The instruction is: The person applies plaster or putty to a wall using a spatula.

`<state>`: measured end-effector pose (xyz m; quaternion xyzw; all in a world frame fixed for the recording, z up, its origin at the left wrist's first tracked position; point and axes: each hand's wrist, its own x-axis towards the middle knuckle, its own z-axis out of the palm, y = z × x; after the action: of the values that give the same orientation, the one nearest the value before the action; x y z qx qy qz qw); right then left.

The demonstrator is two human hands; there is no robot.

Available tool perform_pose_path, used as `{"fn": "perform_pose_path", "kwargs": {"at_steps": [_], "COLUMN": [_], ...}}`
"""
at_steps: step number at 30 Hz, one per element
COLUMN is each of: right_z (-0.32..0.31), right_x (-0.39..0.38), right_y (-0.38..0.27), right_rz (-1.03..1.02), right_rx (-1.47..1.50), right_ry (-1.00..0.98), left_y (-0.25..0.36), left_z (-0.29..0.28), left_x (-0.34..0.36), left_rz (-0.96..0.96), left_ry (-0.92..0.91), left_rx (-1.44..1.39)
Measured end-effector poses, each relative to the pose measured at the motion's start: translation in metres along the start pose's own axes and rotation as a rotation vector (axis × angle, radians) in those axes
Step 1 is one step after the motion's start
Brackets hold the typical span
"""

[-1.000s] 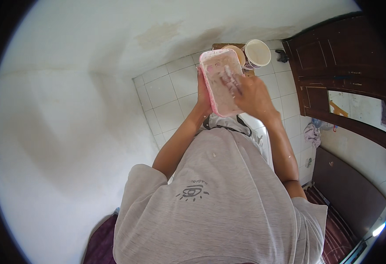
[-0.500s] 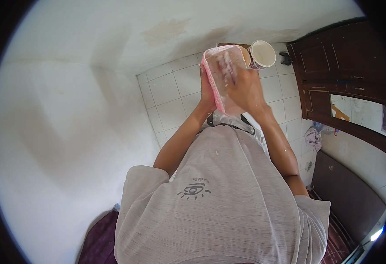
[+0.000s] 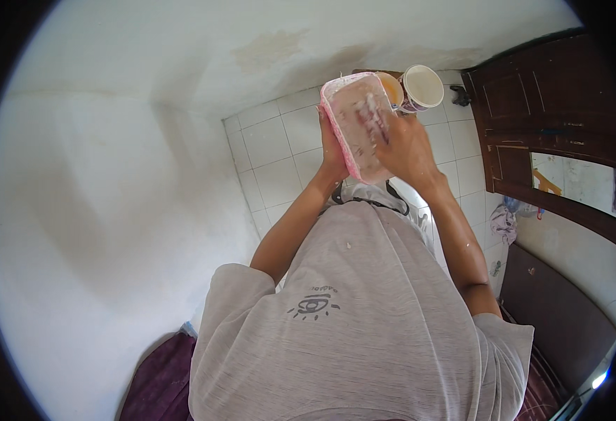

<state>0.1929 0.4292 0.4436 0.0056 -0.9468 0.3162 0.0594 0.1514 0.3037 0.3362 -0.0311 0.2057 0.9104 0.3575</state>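
A rectangular, pink-rimmed plastic tub point(image 3: 353, 158) is tilted in front of me, its inside coated with a pale pinkish-white film. Along its left side my left hand point(image 3: 332, 149) grips the outer wall, fingers wrapped behind it. Over the tub's right edge reaches my right hand point(image 3: 413, 151), with its fingers curled. Just beyond those fingers is a blurred streak of white and dark pink point(image 3: 371, 116) inside the tub; whether it is a tool or wet matter I cannot tell. White specks dot my right forearm.
Beyond the tub, a white-rimmed bucket point(image 3: 423, 87) stands beside a container of orange-tan contents point(image 3: 391, 88). A stained white wall point(image 3: 273, 49) rises ahead and to the left. Dark wooden cabinets point(image 3: 532, 91) stand at the right, above a tiled floor point(image 3: 266, 144).
My right hand has shifted slightly right and down across the tub, and the blurred streak has moved with it. More of the orange-tan container shows. My left hand keeps its hold.
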Motion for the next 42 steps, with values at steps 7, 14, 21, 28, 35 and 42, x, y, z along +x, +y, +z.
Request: {"fn": "perform_pose_path", "kwargs": {"at_steps": [7,14,21,28,35,42], "right_z": [0.008,0.004,-0.002,0.007,0.019,0.016], "right_x": [-0.011,0.011,0.005,-0.003,0.007,0.016], "right_y": [-0.019,-0.019,-0.003,-0.003,-0.016,-0.005], "right_rz": [-0.018,0.150,0.171,0.057,0.114,0.200], "right_rx": [0.017,-0.049,-0.164,-0.029,-0.042,-0.054], "right_ry": [-0.023,-0.086,-0.154,-0.193,-0.097,-0.114], "left_y": [0.002,-0.006,-0.011,-0.011,-0.018,-0.014], "left_z": [0.002,0.003,-0.006,-0.009,-0.006,-0.011], "left_x": [-0.006,-0.009,-0.014,-0.012,-0.006,-0.017], "left_rz": [0.037,0.007,-0.070,-0.072,-0.020,0.011], "left_ry": [0.008,-0.029,-0.039,-0.062,0.027,0.011], "left_rx": [0.001,-0.023,-0.150,-0.130,-0.047,-0.032]}}
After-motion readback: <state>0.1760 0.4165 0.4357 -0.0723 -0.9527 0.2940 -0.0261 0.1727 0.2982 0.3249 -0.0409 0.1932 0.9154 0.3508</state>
